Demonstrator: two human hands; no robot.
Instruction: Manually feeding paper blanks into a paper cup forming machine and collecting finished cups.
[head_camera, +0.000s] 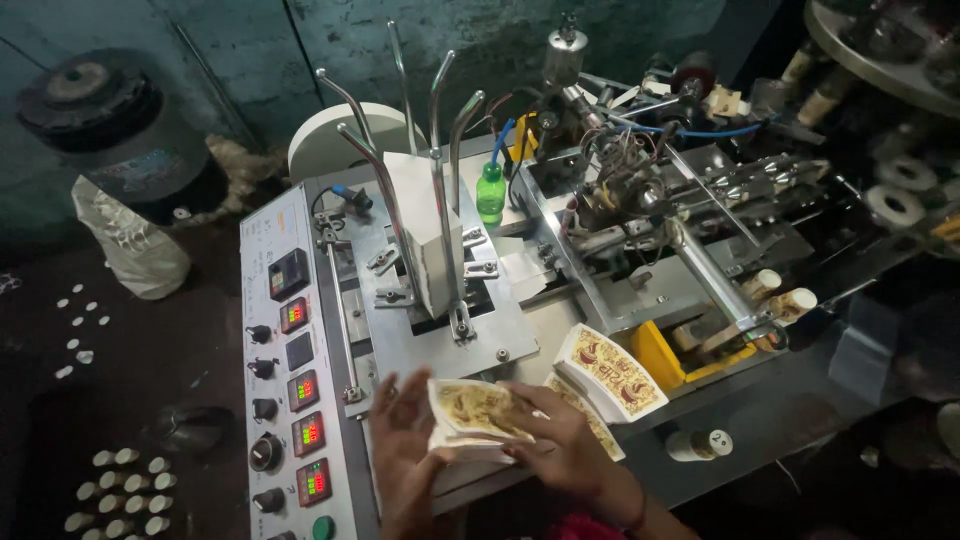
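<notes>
Stack of printed paper blanks (480, 412): clasped by left hand (405, 440) at 9 o'clock, right hand (560, 440) at 3; second stack (610, 372), apparently loose, at 2.

single head view, looking steeply down, close over machine deck (560, 340), hands nearest

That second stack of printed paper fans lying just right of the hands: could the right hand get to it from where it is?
Probably yes. The second stack lies in the open on the machine table, just beside the right hand, with nothing between them. But both hands grip another printed stack, so the right hand would have to let go first.
</notes>
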